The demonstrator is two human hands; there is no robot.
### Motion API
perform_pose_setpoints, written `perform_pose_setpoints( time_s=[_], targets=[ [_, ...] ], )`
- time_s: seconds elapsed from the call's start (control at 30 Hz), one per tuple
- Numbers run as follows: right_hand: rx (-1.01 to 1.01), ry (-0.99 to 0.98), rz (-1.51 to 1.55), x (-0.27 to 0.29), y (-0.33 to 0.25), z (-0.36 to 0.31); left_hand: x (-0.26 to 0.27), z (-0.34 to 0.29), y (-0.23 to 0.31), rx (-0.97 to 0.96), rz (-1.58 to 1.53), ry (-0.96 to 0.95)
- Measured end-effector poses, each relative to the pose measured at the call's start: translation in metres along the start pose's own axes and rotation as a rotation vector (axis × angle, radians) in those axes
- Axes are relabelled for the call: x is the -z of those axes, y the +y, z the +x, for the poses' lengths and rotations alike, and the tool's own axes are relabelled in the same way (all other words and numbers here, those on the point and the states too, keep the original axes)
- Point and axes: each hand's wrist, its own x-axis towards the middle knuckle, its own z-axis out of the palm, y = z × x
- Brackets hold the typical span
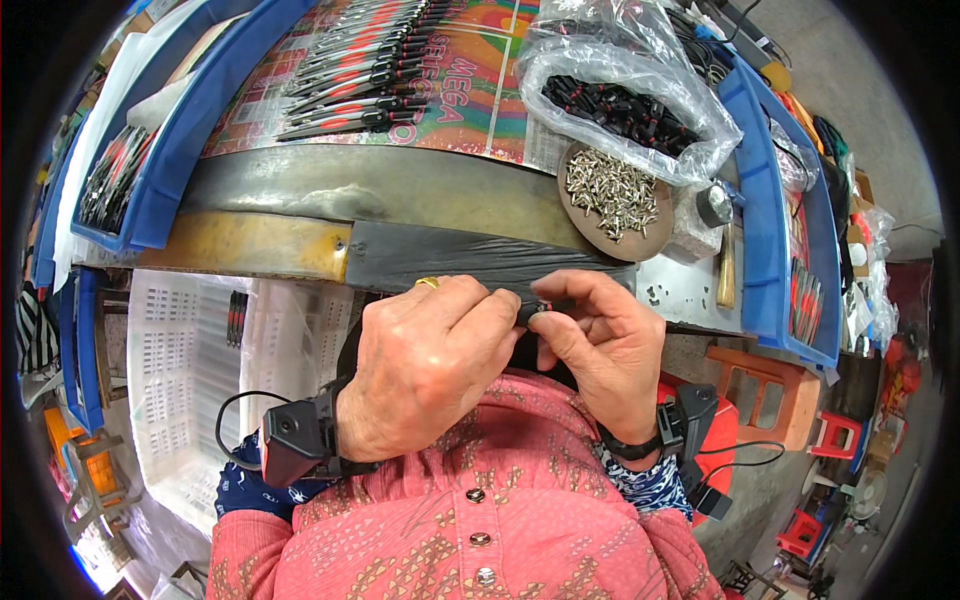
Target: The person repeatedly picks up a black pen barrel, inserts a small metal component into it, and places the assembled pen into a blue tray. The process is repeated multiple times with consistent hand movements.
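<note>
While going by the head view alone, judge the work to be partway along. Grips one small black piece [527, 314] near the bench's [400, 190] edge, at dial centre: one end clamped in the bunched fingertips of the left hand [425, 355], the other pinched between thumb and forefinger of the right hand [603, 345]. Cannot tell its stage, with fingers hiding much of it.

Toward eleven o'clock, count as probably done a long row of red-and-grey pens [365, 97] side by side on a printed sheet [478, 110]. Add, less surely, more pens in a blue tray [188, 140] at ten and in another blue tray [762, 240] at three, plus a few dark sticks [236, 320] in a white basket [190, 380] at nine.

Toward one o'clock, count as seemingly left many loose black parts [625, 115] in an open clear bag [620, 55], and, nearer, small silvery parts [612, 193] heaped in a brown dish [580, 218].
</note>
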Motion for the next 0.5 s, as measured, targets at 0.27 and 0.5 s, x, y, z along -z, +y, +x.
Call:
perform_pose_setpoints(
  time_s=[0.27,0.5],
  targets=[
    [-0.142,-0.119,0.354,0.0038,0.0048,0.0040,0.0055,0.0011,0.0028,0.053,-0.055,-0.022],
    [-0.263,-0.139,0.401,0.0039,0.0014,0.0043,-0.0021,0.0005,0.0033,-0.014,0.033,0.015]
  ],
)
